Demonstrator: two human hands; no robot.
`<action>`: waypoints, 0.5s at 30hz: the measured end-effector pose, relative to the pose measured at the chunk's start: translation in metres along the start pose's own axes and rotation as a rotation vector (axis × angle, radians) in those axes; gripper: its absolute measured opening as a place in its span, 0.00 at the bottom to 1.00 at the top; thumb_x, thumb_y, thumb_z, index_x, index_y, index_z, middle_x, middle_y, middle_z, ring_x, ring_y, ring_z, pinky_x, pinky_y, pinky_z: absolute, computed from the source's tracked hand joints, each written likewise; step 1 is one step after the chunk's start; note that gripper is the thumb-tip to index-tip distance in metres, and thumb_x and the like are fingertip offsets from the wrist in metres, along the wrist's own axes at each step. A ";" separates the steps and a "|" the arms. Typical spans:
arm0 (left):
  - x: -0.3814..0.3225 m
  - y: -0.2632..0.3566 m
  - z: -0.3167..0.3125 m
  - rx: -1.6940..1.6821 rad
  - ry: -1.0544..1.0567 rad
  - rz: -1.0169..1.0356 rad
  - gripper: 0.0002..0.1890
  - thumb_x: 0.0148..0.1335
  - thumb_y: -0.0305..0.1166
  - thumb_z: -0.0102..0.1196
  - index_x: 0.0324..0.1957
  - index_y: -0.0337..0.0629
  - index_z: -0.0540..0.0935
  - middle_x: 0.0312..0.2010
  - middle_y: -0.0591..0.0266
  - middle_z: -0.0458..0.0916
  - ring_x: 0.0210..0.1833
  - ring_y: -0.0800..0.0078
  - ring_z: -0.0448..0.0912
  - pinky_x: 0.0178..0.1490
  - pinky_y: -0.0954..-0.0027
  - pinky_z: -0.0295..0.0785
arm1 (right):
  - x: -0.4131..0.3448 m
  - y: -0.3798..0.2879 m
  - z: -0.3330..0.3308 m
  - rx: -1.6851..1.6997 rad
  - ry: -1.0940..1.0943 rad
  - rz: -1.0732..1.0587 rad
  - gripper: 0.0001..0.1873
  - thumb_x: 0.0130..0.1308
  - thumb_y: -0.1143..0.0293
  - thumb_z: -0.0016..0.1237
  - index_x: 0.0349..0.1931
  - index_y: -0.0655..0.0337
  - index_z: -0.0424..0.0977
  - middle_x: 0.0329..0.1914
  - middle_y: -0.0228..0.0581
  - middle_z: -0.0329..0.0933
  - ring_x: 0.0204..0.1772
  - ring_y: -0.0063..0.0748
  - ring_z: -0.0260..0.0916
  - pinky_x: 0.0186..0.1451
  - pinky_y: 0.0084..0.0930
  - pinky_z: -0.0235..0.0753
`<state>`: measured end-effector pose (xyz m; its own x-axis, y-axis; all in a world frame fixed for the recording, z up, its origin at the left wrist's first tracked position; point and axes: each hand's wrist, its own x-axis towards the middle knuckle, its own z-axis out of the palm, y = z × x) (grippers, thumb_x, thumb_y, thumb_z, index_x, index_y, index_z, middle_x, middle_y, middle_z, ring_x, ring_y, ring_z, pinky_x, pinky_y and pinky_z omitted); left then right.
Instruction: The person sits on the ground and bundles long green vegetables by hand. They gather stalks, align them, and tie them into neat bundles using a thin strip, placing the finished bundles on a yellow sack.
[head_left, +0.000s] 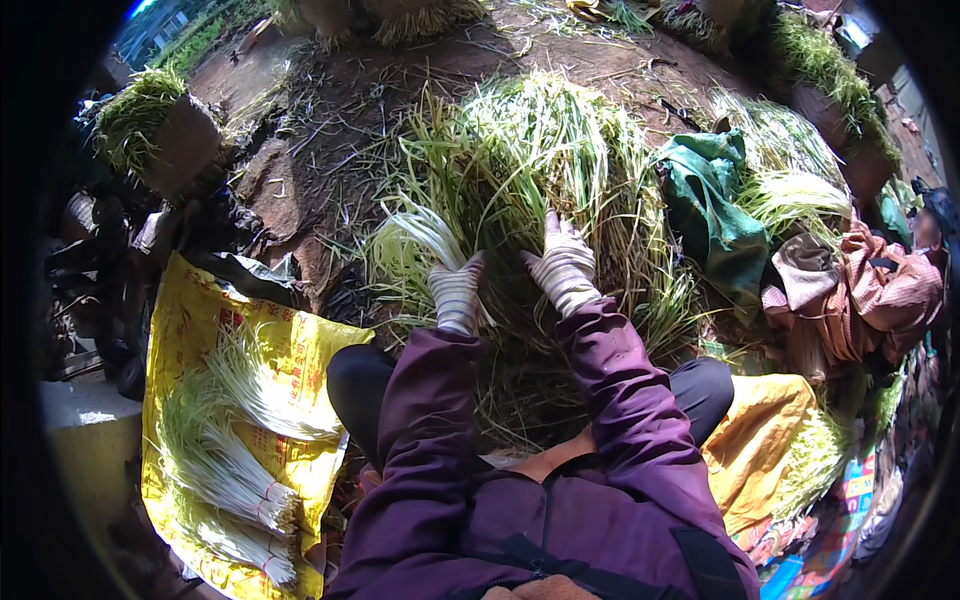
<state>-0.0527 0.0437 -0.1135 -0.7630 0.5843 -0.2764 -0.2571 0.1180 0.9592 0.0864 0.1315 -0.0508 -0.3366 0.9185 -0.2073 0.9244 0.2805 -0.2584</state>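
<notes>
My left hand (456, 292), in a striped knit glove, grips a small bunch of pale stems (433, 229) that look like blanched chives. Their leafy ends droop to the left. My right hand (566, 262), gloved alike, is at the near side of a big heap of long green and yellowish leaves (555, 142), with its thumb apart from its fingers and nothing clearly held. To my left, a yellow printed woven sack (300, 352) lies flat. It bears tied bundles of white stems (244, 480) and a looser bunch (277, 397).
Green sacking (712, 202) lies right of the heap, near a person in a pink checked garment (885, 277). An orange cloth (757, 442) partly covers more leaves (814, 457) at my right. Another leafy pile (142, 112) stands far left. Straw litters the bare soil (337, 127).
</notes>
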 end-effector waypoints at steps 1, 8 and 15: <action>0.001 0.001 0.002 0.074 -0.010 0.042 0.20 0.45 0.30 0.70 0.37 0.31 0.76 0.25 0.62 0.78 0.24 0.76 0.72 0.29 0.71 0.69 | 0.002 -0.003 0.003 0.019 -0.039 -0.009 0.44 0.55 0.47 0.53 0.66 0.61 0.51 0.65 0.47 0.62 0.64 0.47 0.62 0.62 0.38 0.66; -0.025 0.058 -0.005 -0.192 -0.177 0.182 0.16 0.46 0.27 0.65 0.34 0.28 0.76 0.28 0.60 0.80 0.27 0.78 0.74 0.33 0.75 0.72 | -0.016 0.045 -0.003 0.754 0.267 -0.001 0.26 0.48 0.66 0.64 0.46 0.70 0.73 0.42 0.48 0.80 0.43 0.33 0.78 0.46 0.25 0.75; -0.006 0.124 -0.001 -0.126 -0.097 0.161 0.13 0.46 0.27 0.68 0.33 0.36 0.79 0.23 0.70 0.77 0.20 0.84 0.71 0.24 0.79 0.67 | -0.006 0.102 -0.074 1.358 0.365 -0.273 0.10 0.59 0.74 0.53 0.38 0.73 0.77 0.33 0.39 0.81 0.36 0.24 0.77 0.42 0.18 0.76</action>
<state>-0.0804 0.0541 0.0066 -0.7415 0.6623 -0.1075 -0.2132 -0.0806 0.9737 0.1958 0.1755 -0.0064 -0.2159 0.9575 0.1911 -0.1151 0.1694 -0.9788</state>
